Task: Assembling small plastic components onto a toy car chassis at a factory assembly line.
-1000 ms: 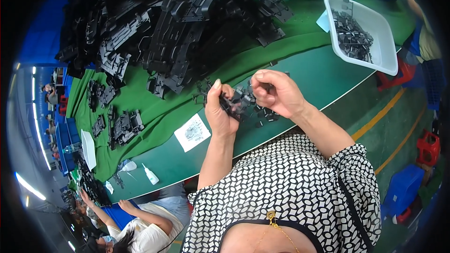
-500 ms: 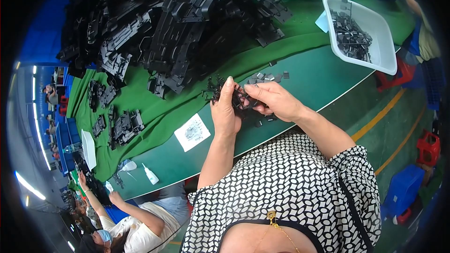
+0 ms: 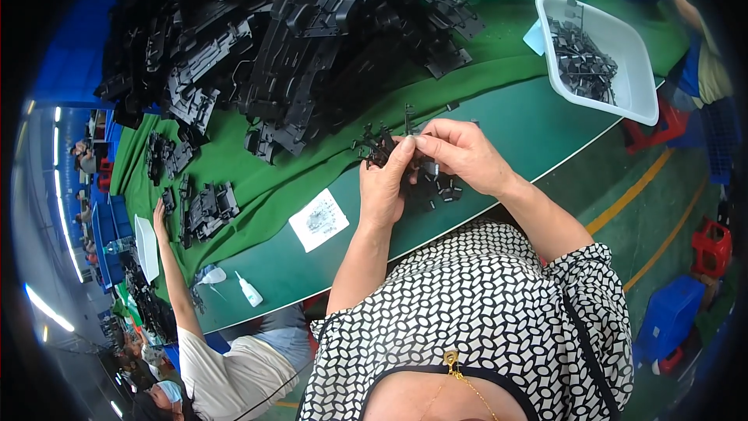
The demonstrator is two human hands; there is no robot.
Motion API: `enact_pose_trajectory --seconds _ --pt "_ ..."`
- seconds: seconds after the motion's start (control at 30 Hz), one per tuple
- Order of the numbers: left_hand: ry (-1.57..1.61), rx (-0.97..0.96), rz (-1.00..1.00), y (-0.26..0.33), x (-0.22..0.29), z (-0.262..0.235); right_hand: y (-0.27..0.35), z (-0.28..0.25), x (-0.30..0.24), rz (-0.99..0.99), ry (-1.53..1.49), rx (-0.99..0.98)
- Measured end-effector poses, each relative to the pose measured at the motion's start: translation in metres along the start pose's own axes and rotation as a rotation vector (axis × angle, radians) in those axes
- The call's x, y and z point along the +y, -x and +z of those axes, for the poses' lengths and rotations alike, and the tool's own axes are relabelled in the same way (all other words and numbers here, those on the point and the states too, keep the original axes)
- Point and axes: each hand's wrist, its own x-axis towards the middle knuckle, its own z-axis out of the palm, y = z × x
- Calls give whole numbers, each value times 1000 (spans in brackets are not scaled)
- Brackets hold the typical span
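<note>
Over the green tabletop my left hand (image 3: 382, 192) is closed round a cluster of small black plastic parts (image 3: 375, 143), whose thin stalks stick out past the fingers. My right hand (image 3: 471, 160) meets it, thumb and forefinger pinching at the same cluster, close to the left thumb. A thin black stalk rises above the two thumbs. More black pieces (image 3: 446, 189) lie just beneath the hands, partly covered by them. Exactly which piece the right fingertips pinch is hidden.
Big black moulded plastic panels (image 3: 296, 54) are heaped on green cloth at the back. A white tub (image 3: 643, 93) of black parts stands right. A printed white paper (image 3: 319, 221) and a small white bottle (image 3: 249, 290) lie left. A co-worker's arm (image 3: 181, 281) reaches onto the cloth.
Both hands have shifted slightly right, and the right hand has drawn closer to the left thumb, covering the small grey pieces behind. The co-worker's arm has stretched forward to black parts on the cloth.
</note>
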Motion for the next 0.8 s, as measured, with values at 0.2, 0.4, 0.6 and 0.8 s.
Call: enact_pose_trajectory --seconds 0.2,0.4,0.6,0.8 --pt "-111 -97 42 0 -6 -1 0 -3 -3 76 -34 35" --pt "-211 -89 26 2 -4 0 -1 -8 5 93 -66 67" --pt "-212 -103 -4 4 -4 -1 2 -4 0 50 83 35" --pt "9 -116 -165 4 0 -3 5 -2 2 48 -45 -25"
